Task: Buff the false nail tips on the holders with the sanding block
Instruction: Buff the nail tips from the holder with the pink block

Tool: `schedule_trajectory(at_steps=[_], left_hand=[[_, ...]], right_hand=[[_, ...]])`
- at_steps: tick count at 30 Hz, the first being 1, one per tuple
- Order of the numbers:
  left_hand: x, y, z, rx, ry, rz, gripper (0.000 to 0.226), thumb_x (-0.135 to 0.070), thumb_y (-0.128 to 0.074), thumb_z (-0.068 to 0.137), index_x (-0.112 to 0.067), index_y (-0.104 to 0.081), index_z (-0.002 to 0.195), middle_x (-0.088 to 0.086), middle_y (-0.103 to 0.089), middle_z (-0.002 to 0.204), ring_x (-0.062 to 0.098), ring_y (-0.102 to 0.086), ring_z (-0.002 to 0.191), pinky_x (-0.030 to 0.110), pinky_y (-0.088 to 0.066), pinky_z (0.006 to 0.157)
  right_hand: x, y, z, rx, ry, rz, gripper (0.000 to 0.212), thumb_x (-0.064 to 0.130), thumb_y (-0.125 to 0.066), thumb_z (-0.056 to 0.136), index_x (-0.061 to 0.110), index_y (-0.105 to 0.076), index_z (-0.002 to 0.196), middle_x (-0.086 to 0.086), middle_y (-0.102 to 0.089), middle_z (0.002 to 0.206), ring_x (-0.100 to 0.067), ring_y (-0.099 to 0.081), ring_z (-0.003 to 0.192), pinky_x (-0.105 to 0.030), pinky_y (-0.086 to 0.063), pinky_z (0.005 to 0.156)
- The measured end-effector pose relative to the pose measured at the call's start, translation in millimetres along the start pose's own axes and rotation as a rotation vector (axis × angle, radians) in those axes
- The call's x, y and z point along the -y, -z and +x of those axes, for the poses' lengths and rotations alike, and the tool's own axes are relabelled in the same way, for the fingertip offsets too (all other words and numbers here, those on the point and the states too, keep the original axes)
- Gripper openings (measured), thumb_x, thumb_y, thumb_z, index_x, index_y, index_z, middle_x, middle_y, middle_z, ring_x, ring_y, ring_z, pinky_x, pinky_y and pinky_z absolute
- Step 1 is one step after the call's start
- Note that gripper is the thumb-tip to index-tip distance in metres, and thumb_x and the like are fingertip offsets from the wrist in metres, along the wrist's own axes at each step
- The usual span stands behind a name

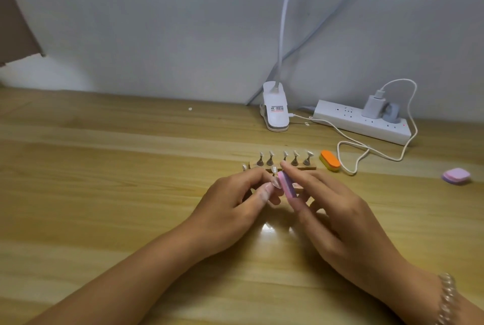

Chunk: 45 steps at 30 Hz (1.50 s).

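Left hand point(235, 201) pinches one clear false nail tip point(275, 183), thumb and forefinger curled close under it. Its holder stem is hidden behind those fingers. Right hand point(337, 212) grips the pink-and-purple sanding block point(286, 186), with the index finger laid along the far edge and the thumb at the near end. The block face sits against the tip's right side. Touching or just apart, too blurred to tell.

Just beyond both sets of fingertips is a wooden rack point(309, 168) with five more tipped holders point(284, 159) upright in a row. They look like they are waiting their turn.

Handling, judged:
- **Tip:** thin glossy plastic, nearly weightless and a bit flexible. It looks slippery and likely to pop off its holder under sideways pressure.
- **Hold on the tip:** grip the stem right under the tip, never the tip surface itself, and brace it against the stroke.
- **Block:** light, probably foam-cored with a slight give, gritty faces. Pinch it by the long edges so the faces stay free. Short light strokes should do.

Rest:
- an orange buffer block point(330, 160) just past the right index fingertip
- a pink pad point(457, 175) well right of the right hand
- a clip lamp point(275, 111), a power strip point(361, 123) and a white cable point(351, 146) far beyond the fingers
- a bracelet point(447, 298) on the right wrist
- a wooden table point(104, 193)
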<state>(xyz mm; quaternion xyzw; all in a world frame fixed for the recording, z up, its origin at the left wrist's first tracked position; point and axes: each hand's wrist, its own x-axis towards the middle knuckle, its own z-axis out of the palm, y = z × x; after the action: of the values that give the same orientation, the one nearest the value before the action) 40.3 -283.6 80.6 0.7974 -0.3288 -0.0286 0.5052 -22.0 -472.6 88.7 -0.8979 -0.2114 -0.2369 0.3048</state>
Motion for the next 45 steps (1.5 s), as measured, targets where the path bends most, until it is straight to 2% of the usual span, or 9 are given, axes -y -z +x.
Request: schedule_trajectory(at_steps=[6, 10, 17, 20, 24, 28, 32, 40, 45], left_hand=[[-0.8, 0.2, 0.2, 0.021, -0.005, -0.036, 0.013, -0.031, -0.054, 0.093, -0.027, -0.066, 0.096, -0.018, -0.063, 0.079, 0.005, -0.049, 0.057, 0.026, -0.039, 0.055], [-1.7, 1.3, 0.7, 0.005, -0.027, 0.009, 0.022, -0.028, -0.051, 0.095, -0.024, -0.072, 0.099, -0.013, -0.067, 0.085, 0.005, -0.054, 0.069, 0.038, -0.046, 0.065], [-0.7, 0.9, -0.4, 0.034, -0.046, 0.13, 0.018, -0.024, -0.054, 0.099, -0.023, -0.071, 0.105, -0.017, -0.06, 0.09, -0.002, -0.051, 0.076, 0.022, -0.038, 0.066], [-2.9, 0.9, -0.8, 0.061, -0.028, 0.164, 0.02, -0.034, -0.048, 0.094, -0.027, -0.067, 0.095, -0.019, -0.06, 0.089, 0.004, -0.054, 0.085, 0.032, -0.045, 0.073], [-5.2, 2.5, -0.7, 0.108, -0.017, 0.199, 0.031, -0.029, -0.045, 0.093, -0.023, -0.071, 0.109, -0.013, -0.067, 0.1, 0.011, -0.06, 0.097, 0.043, -0.049, 0.084], [-6.2, 2.5, -1.8, 0.1, -0.01, 0.205, 0.026, -0.033, -0.046, 0.094, -0.025, -0.07, 0.099, -0.013, -0.066, 0.091, 0.011, -0.06, 0.09, 0.045, -0.048, 0.081], [-4.9, 1.9, -1.0, 0.117, 0.007, 0.219, 0.029, -0.032, -0.045, 0.094, -0.024, -0.07, 0.105, -0.012, -0.071, 0.1, 0.011, -0.063, 0.096, 0.044, -0.049, 0.084], [0.5, 0.4, -1.1, 0.076, 0.001, 0.01, 0.013, -0.018, -0.053, 0.102, -0.023, -0.064, 0.098, -0.015, -0.072, 0.09, -0.001, -0.064, 0.075, 0.022, -0.044, 0.063], [-2.9, 1.4, 0.1, 0.098, -0.008, 0.055, 0.016, -0.031, -0.05, 0.094, -0.027, -0.065, 0.093, -0.012, -0.065, 0.087, 0.028, -0.062, 0.077, 0.05, -0.052, 0.07]], right_hand=[[-0.6, 1.7, 1.3, -0.069, -0.1, 0.155, 0.039, 0.037, -0.073, 0.084, 0.023, -0.063, 0.118, 0.011, -0.066, 0.102, -0.015, -0.061, 0.084, -0.029, -0.054, 0.063], [2.0, 0.7, 0.3, -0.088, -0.064, 0.099, 0.041, 0.035, -0.073, 0.082, 0.022, -0.063, 0.119, 0.011, -0.064, 0.101, -0.015, -0.062, 0.083, -0.025, -0.054, 0.061], [2.5, 1.7, 0.9, -0.093, -0.063, 0.049, 0.041, 0.038, -0.077, 0.078, 0.018, -0.066, 0.113, 0.011, -0.065, 0.095, -0.013, -0.061, 0.074, -0.024, -0.053, 0.059], [0.5, 3.5, 1.3, -0.103, -0.117, 0.077, 0.041, 0.045, -0.072, 0.081, 0.019, -0.067, 0.113, 0.012, -0.064, 0.093, -0.014, -0.062, 0.076, -0.031, -0.055, 0.063], [2.6, 2.1, 0.3, -0.033, -0.006, 0.0, 0.042, 0.047, -0.069, 0.083, 0.019, -0.066, 0.114, 0.012, -0.063, 0.095, -0.011, -0.061, 0.076, -0.028, -0.053, 0.062], [0.1, 4.0, 1.3, -0.095, -0.128, 0.059, 0.04, 0.049, -0.073, 0.081, 0.021, -0.067, 0.108, 0.014, -0.064, 0.095, -0.011, -0.062, 0.075, -0.032, -0.054, 0.065], [0.9, 1.9, -0.4, -0.032, -0.065, 0.04, 0.042, 0.049, -0.073, 0.08, 0.021, -0.066, 0.111, 0.013, -0.064, 0.095, -0.011, -0.062, 0.073, -0.028, -0.054, 0.061], [1.0, 3.4, -0.5, -0.18, -0.196, 0.143, 0.037, 0.048, -0.072, 0.08, 0.028, -0.059, 0.108, 0.016, -0.063, 0.094, -0.013, -0.064, 0.074, -0.024, -0.053, 0.056], [1.4, 1.2, 1.7, -0.086, -0.162, 0.071, 0.035, 0.055, -0.071, 0.079, 0.028, -0.059, 0.098, 0.017, -0.065, 0.091, -0.013, -0.062, 0.069, -0.032, -0.054, 0.059]])
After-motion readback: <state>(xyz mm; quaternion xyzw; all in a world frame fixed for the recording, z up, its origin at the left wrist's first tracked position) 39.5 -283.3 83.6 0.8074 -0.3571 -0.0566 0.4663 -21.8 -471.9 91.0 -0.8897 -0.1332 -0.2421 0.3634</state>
